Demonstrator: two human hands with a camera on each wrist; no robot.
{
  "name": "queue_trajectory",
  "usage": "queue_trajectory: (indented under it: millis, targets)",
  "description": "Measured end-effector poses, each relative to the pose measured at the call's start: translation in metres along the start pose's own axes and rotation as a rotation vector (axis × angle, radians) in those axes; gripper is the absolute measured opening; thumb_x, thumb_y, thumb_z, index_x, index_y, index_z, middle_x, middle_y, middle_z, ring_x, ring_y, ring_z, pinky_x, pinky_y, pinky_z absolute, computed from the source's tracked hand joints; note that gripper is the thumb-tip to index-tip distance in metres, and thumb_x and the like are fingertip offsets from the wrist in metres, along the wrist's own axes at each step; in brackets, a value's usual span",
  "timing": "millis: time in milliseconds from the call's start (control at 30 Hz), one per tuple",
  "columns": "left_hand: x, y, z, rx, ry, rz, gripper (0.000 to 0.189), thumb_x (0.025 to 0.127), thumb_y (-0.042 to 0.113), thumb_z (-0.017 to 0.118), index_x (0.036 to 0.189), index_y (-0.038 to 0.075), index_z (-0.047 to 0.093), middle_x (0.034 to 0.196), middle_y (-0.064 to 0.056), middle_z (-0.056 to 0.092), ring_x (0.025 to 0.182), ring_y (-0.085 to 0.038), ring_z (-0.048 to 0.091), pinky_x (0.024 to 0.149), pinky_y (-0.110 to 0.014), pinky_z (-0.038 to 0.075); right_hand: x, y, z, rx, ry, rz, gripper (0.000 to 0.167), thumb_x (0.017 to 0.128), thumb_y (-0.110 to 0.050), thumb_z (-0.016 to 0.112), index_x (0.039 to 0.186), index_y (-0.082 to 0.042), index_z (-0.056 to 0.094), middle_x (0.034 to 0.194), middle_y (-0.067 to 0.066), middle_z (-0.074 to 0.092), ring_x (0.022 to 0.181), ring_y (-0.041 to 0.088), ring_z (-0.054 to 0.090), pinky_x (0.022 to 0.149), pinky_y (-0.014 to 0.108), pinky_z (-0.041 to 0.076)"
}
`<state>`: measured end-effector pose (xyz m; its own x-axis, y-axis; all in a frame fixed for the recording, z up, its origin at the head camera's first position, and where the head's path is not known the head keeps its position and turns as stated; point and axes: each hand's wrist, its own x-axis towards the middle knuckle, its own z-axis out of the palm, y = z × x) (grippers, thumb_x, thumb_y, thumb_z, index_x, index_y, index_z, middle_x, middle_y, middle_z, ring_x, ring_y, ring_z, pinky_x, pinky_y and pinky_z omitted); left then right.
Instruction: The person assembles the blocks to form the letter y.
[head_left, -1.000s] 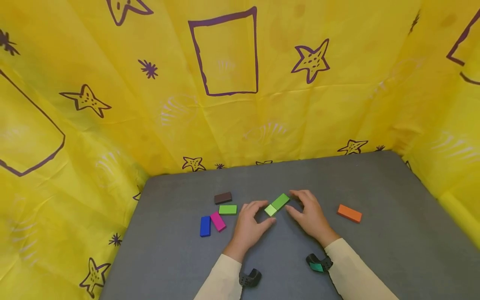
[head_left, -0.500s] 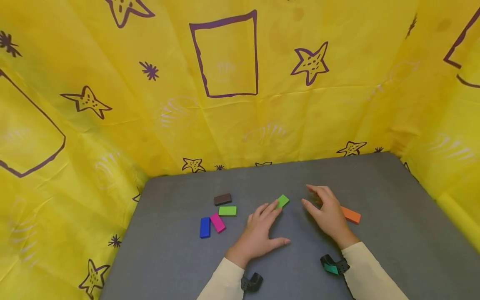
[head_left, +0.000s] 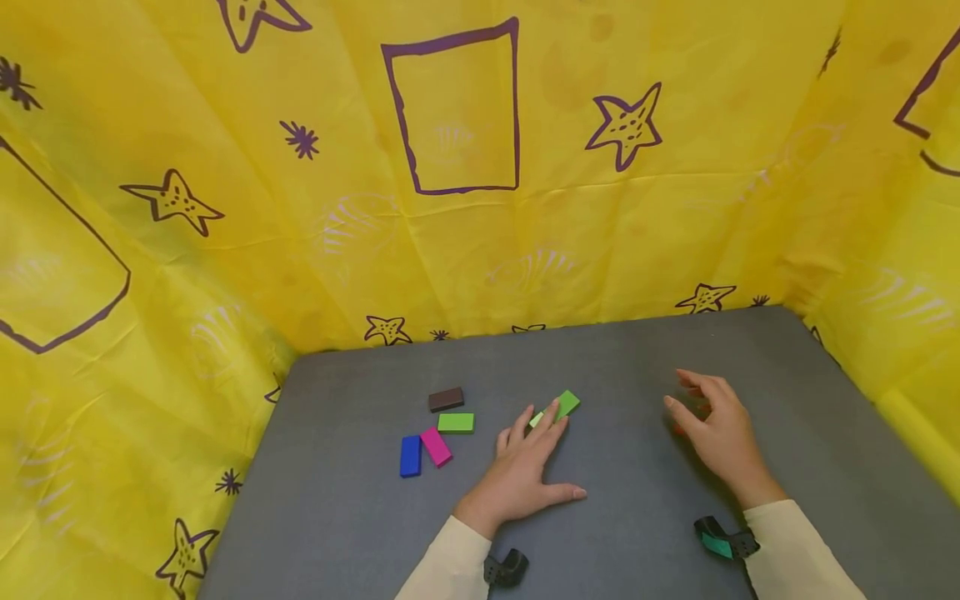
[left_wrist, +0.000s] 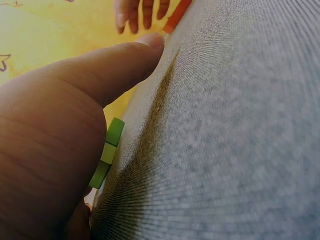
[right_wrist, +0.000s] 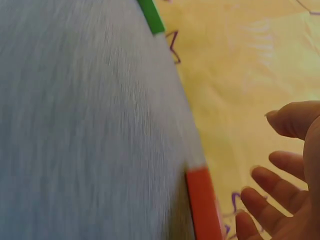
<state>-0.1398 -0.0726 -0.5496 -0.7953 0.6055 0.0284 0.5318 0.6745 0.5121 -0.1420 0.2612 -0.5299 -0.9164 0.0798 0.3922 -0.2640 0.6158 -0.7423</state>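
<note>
“Yellow cloth (head_left: pixel 450 250) is being seen behind the grey table (head_left: pixel 630 508). How is the left hand (head_left: pixel 521 477) being held?”

“Spread, over the green block (head_left: pixel 568 403) and the pale block (head_left: pixel 536 419), thumb reaching sideways. Whether either is being touched cannot be told.”

“And where are those two lying?”

“On the table, being partly covered by the fingers; in the left wrist view they are being shown meeting.”

“What about the right hand (head_left: pixel 720 437)?”

“Its loosely bent fingers are being kept apart, near the orange block (right_wrist: pixel 206 205), which is lying on the table.”

“Farther left?”

“Four are being left loose: the brown block (head_left: pixel 446 399), lime block (head_left: pixel 456 423), pink block (head_left: pixel 436 447) and blue block (head_left: pixel 410 456).”
</note>
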Motion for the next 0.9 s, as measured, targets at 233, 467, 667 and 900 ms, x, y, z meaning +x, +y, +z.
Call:
queue_trajectory:
  millis: [233, 467, 667, 900]
  targets:
    - [0.001, 0.000, 0.002, 0.023, 0.000, -0.016, 0.106, 0.094, 0.072, 0.073, 0.176, 0.023, 0.024, 0.181, 0.013, 0.002, 0.165, -0.030, 0.006, 0.119, -0.059, 0.024, -0.011, 0.019, -0.021, -0.006, -0.025, 0.062, 0.049, 0.105, -0.016, 0.075, 0.147, 0.005, 0.062, 0.130, 0.022, 0.060, 0.109, 0.026, 0.055, 0.084, 0.011, 0.042]
    - [0.002, 0.000, 0.003, 0.054, 0.005, -0.018, 0.108, 0.094, 0.071, 0.074, 0.176, 0.022, 0.023, 0.181, 0.014, 0.003, 0.165, -0.029, 0.009, 0.119, -0.059, 0.024, -0.024, 0.026, -0.029, -0.045, -0.026, 0.087, 0.047, 0.104, -0.014, 0.077, 0.143, 0.009, 0.063, 0.127, 0.024, 0.063, 0.102, 0.003, 0.052, 0.081, 0.005, 0.039]
    - [0.002, -0.001, 0.003, 0.065, 0.005, -0.018, 0.108, 0.094, 0.071, 0.074, 0.176, 0.022, 0.023, 0.181, 0.014, 0.003, 0.165, -0.029, 0.010, 0.118, -0.059, 0.025, -0.030, 0.028, -0.028, -0.050, -0.005, 0.090, 0.043, 0.103, -0.011, 0.078, 0.139, 0.008, 0.066, 0.125, 0.023, 0.065, 0.092, -0.001, 0.051, 0.077, 0.007, 0.041]
    - [0.003, 0.000, 0.002, 0.083, 0.018, -0.006, 0.108, 0.094, 0.069, 0.075, 0.175, 0.020, 0.025, 0.181, 0.013, 0.005, 0.164, -0.030, 0.012, 0.118, -0.058, 0.026, -0.033, 0.030, -0.026, -0.054, 0.001, 0.075, 0.041, 0.100, -0.008, 0.081, 0.137, 0.006, 0.069, 0.121, 0.020, 0.068, 0.084, 0.002, 0.053, 0.072, 0.012, 0.042]
